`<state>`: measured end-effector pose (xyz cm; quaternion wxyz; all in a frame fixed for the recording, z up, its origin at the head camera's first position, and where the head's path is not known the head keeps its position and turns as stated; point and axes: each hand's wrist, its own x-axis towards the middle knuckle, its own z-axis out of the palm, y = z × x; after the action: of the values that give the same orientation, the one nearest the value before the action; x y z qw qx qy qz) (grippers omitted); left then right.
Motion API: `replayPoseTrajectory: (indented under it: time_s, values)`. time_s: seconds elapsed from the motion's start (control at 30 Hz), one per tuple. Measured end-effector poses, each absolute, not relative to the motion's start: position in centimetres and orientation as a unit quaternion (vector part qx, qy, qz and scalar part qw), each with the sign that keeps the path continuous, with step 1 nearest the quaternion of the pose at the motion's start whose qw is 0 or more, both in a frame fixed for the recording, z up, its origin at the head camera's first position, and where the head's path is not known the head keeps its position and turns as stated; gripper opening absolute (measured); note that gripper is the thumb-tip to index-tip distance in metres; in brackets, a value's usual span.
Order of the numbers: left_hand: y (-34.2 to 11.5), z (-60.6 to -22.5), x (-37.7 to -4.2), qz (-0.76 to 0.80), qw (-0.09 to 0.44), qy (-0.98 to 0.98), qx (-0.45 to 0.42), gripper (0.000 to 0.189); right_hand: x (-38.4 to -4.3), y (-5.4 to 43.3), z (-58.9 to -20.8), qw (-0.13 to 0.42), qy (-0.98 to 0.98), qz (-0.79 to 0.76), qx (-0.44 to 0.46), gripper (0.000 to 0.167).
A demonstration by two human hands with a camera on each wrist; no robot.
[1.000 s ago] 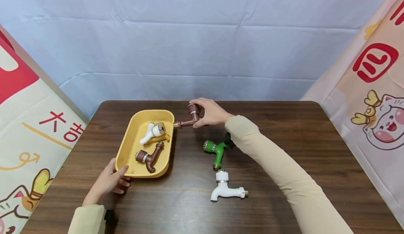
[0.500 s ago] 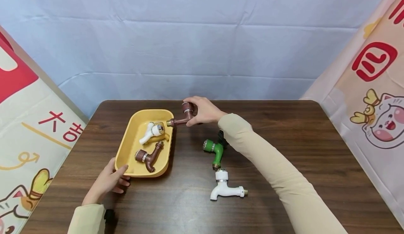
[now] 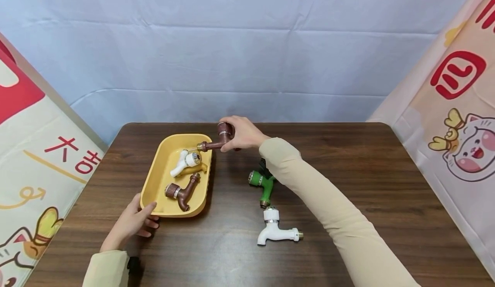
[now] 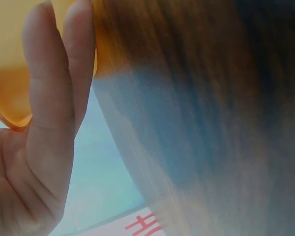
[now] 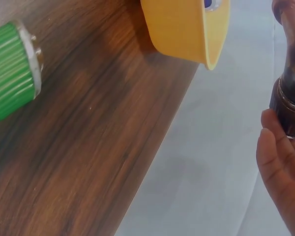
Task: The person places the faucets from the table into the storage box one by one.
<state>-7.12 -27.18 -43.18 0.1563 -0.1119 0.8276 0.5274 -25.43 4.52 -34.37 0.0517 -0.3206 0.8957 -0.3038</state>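
My right hand [image 3: 244,133] grips a brown faucet [image 3: 223,137] by its knob and body. Its brass threaded end points left and overlaps the right rim of a yellow plastic basin [image 3: 150,179]. Inside the basin lie a white faucet [image 3: 181,165], a yellow faucet [image 3: 199,168] partly hidden under it, and another brown faucet [image 3: 184,194]. My left hand [image 3: 129,222] holds the basin's near left corner, thumb over the rim and fingers outside. The left wrist view shows two fingers [image 4: 51,83] against the basin wall. The held faucet [image 5: 291,105] is cut off in the right wrist view.
A green faucet [image 3: 266,187] lies on the dark wooden table [image 3: 348,158], partly under my right forearm. Closer to me is a white faucet [image 3: 276,232]. A pale cloth backdrop [image 3: 247,72] hangs behind the table's far edge.
My right hand has carried the brown faucet left, from beside the basin until its threaded end is over the rim. The left hand and basin stay nearly still.
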Motion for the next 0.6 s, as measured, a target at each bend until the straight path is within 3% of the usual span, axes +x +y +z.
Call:
replayPoseTrajectory:
  time_s: [0.6]
  values:
    - [-27.0, -42.8, -7.0, 0.529, 0.159, 0.826, -0.114, 0.052, -24.5, 2.0, -34.3, 0.049, 0.907, -0.3, -0.291, 0.08]
